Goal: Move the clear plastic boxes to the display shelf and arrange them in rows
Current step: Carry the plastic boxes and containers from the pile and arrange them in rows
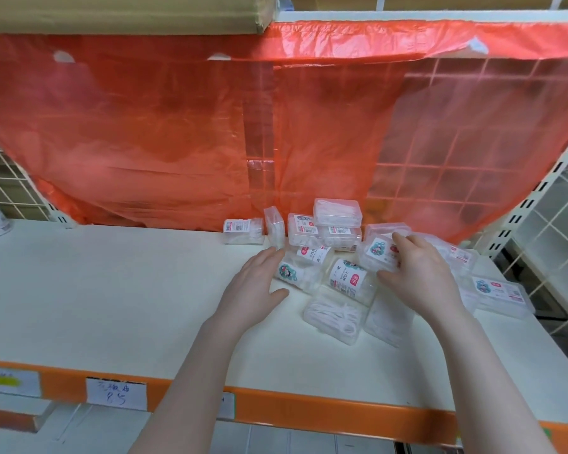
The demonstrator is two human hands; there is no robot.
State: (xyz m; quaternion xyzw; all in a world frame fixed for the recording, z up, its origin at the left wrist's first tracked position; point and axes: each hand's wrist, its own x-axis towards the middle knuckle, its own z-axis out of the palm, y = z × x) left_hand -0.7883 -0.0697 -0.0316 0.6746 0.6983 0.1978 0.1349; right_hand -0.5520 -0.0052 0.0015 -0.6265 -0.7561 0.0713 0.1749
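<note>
Shop shelving backed by red plastic sheet (pixel 164 136): clear boxes heaped on the white display shelf (pixel 112 290), not yet in rows.

My right hand (pixel 417 273) curls round one labelled box (pixel 379 255), thumb low and fingertips over its far edge; my left hand (pixel 259 283) lies flat and spread, fingers touching a second box (pixel 297 271). Around them the clear plastic boxes (pixel 336 221) lie tilted and overlapping at centre-right, some stacked by the sheet. I judge the sorting step is in hand: I would lift the held box free, set it flat with the label up against the back, and steady its neighbours with the left. An orange shelf edge (pixel 309 411) carries price tags.
</note>
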